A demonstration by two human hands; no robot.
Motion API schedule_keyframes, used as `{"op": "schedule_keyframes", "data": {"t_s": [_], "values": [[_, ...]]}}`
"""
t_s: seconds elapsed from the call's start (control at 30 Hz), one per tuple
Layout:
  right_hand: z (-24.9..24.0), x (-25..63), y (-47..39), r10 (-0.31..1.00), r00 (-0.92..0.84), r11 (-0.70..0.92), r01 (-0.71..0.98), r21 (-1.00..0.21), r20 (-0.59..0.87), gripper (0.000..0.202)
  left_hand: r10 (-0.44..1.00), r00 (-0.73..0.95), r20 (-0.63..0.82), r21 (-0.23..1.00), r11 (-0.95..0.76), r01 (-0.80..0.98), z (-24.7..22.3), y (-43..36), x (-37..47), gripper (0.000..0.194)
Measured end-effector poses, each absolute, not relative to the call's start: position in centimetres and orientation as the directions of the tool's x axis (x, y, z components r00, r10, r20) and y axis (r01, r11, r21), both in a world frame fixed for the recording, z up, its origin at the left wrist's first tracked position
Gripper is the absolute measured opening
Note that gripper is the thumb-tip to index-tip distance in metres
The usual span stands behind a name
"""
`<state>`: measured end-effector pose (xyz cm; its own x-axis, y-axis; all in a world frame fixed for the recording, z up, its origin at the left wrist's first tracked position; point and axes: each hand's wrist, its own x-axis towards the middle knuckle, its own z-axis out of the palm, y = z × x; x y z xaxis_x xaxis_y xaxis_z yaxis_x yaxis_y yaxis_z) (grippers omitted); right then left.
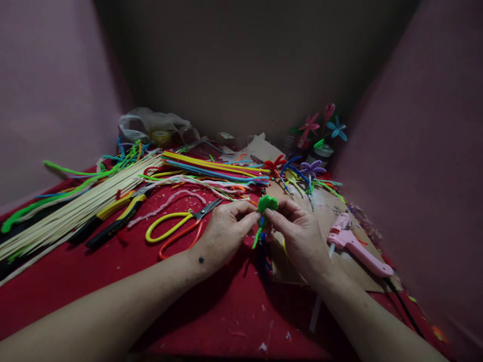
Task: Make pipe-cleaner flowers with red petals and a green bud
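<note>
Between my two hands, above the red cloth, is a bright green pipe cleaner (267,203) bent into a rounded, looped shape with a loose end hanging below. My left hand (230,226) pinches it from the left with thumb and fingertips. My right hand (300,234) pinches its other side. A dark blue stem (263,251) shows below my fingers; whether it is joined to the green piece I cannot tell. Just left of my left hand lie scissors (181,226) with yellow and red handles.
Left are pliers (121,213) and a bundle of pale sticks (83,203). Coloured pipe cleaners (219,168) lie behind my hands. On the right, a pink glue gun (356,246) rests on cardboard (290,269), near a purple flower (312,168) and a red flower (274,165). A plastic bag (151,123) sits at the back.
</note>
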<state>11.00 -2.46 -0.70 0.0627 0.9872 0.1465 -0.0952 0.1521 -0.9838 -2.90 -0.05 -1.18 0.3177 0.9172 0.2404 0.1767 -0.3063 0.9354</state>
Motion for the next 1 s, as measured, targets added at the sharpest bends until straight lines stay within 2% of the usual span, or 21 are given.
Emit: {"op": "schedule_keyframes", "data": {"t_s": [0.23, 0.4, 0.67, 1.0], "values": [[-0.82, 11.18, -2.46, 0.997, 0.024, 0.077, -0.190, -0.979, 0.074, 0.017, 0.927, 0.280, 0.248, 0.927, -0.312, 0.210, -1.06, 0.03, -3.07, 0.020], [-0.91, 11.21, -2.59, 0.999, 0.018, -0.024, -0.132, -0.991, -0.027, 0.013, 0.921, 0.274, 0.278, 0.918, -0.339, 0.205, -1.22, 0.14, -3.12, 0.019], [-0.86, 11.02, -2.84, 0.997, -0.046, -0.078, -0.223, -0.972, -0.069, 0.022, 0.925, 0.290, 0.245, 0.948, -0.291, 0.127, -1.07, -0.05, -3.03, 0.018], [-0.98, 11.04, -2.69, 0.997, -0.072, -0.053, -0.246, -0.968, -0.036, 0.015, 0.901, 0.342, 0.266, 0.933, -0.330, 0.143, -0.59, 0.20, -3.13, 0.014]]}}
